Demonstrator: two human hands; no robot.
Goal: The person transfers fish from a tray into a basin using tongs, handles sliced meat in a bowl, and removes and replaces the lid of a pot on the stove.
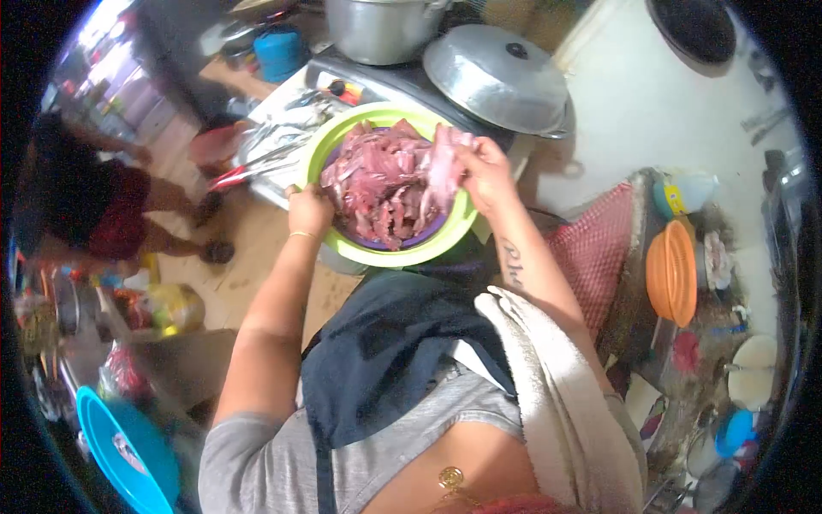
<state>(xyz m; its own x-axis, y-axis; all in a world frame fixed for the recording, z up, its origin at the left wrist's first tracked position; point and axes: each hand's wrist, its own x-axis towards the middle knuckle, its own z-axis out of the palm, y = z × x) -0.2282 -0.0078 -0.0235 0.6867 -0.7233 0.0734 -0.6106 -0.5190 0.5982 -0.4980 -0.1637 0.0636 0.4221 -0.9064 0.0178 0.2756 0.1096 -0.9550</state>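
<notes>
A lime-green basin [318, 154] is in front of me, with a purple bowl [438, 226] nested inside it. Strips and chunks of raw meat [381, 176] are heaped in the purple bowl. At the basin's left side, my left hand [310, 211] is closed with its fingers at the rim. My right hand [490, 176] pinches a pale piece of meat [445, 167] at the right side of the heap, lifted a little against the rim. The undersides of both basin and bowl are hidden.
Behind the basin stand a stove with a large pot [381, 30] and a domed metal lid [492, 77]. Metal utensils [287, 128] and red-handled tongs [229, 178] lie left of it. Another person [94, 188] is at the left. An orange basket [670, 272] stands right.
</notes>
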